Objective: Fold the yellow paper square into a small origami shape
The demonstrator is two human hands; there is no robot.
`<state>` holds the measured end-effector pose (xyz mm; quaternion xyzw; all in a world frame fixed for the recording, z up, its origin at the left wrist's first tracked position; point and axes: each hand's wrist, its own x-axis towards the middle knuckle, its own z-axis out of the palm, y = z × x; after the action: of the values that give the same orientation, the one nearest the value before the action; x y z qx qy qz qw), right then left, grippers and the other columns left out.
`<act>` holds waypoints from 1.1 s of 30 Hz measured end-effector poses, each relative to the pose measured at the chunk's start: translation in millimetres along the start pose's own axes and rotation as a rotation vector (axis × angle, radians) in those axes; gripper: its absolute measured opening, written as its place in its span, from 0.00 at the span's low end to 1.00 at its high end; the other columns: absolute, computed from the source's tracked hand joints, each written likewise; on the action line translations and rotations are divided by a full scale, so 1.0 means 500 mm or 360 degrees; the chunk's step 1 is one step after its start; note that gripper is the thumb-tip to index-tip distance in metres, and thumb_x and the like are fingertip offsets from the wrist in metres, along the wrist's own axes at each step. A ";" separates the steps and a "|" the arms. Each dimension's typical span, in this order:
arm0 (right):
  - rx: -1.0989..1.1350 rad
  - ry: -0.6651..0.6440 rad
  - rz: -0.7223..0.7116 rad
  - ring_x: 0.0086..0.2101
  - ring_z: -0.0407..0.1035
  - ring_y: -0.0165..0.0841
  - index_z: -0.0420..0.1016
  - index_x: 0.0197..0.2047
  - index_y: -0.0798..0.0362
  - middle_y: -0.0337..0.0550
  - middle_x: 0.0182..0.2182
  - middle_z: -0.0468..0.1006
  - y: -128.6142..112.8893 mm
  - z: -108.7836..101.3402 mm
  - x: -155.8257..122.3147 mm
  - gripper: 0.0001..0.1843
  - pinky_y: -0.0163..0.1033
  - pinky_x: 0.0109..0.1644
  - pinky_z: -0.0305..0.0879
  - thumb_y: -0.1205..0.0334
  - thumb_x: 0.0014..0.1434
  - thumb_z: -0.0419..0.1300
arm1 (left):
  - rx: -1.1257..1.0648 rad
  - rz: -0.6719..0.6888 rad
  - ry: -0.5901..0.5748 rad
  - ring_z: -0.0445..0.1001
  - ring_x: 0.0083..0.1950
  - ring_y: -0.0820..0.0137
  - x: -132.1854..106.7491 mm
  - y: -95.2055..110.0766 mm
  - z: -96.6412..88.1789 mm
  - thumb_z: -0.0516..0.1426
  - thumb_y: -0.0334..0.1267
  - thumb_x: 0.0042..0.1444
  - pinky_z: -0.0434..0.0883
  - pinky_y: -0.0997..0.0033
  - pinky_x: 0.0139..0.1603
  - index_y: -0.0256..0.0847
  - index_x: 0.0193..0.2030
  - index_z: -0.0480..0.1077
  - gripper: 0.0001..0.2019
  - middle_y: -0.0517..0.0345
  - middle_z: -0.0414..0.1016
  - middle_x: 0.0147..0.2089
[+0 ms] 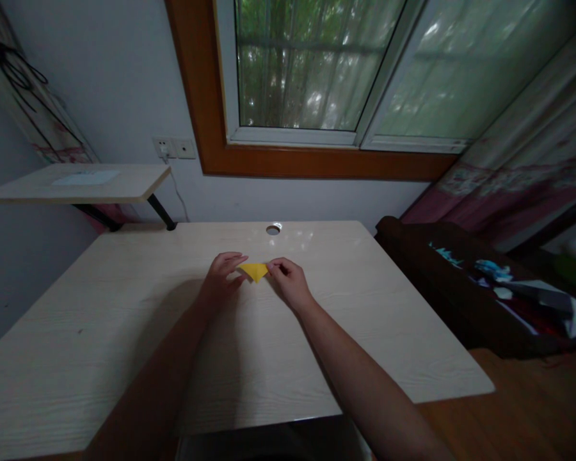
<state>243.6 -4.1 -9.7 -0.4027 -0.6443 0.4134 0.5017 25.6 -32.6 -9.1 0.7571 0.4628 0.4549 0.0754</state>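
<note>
A small yellow piece of folded paper point(255, 271), roughly a triangle with its point toward me, is between my two hands over the pale wooden desk point(288, 358). My right hand point(288, 279) pinches the paper's right corner between thumb and fingertips. At the left corner is my left hand point(222, 276), its thumb and fingers spread apart around that corner; whether a fingertip touches the paper I cannot tell. Both forearms reach in from the near edge.
A raised shelf point(144, 182) on black legs stands at the desk's back left. A round cable hole point(273, 230) lies near the back edge. Beyond the desk's right side is a dark brown padded surface point(427, 275) with assorted items on it. A window point(312, 77) is behind.
</note>
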 end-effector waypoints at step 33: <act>-0.0616 -0.0465 -0.0812 0.48 0.70 0.36 0.73 0.54 0.44 0.47 0.47 0.75 -0.035 0.016 -0.024 0.17 0.44 0.53 0.67 0.67 0.65 0.52 | -0.0384 -0.0659 -0.0148 0.74 0.31 0.68 -0.008 0.025 -0.019 0.51 0.48 0.61 0.70 0.71 0.34 0.37 0.27 0.75 0.21 0.57 0.77 0.28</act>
<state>235.8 -22.0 1.8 -0.2529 -0.8556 0.1982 0.4057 25.6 -45.6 0.6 0.6517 0.5464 0.4464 0.2782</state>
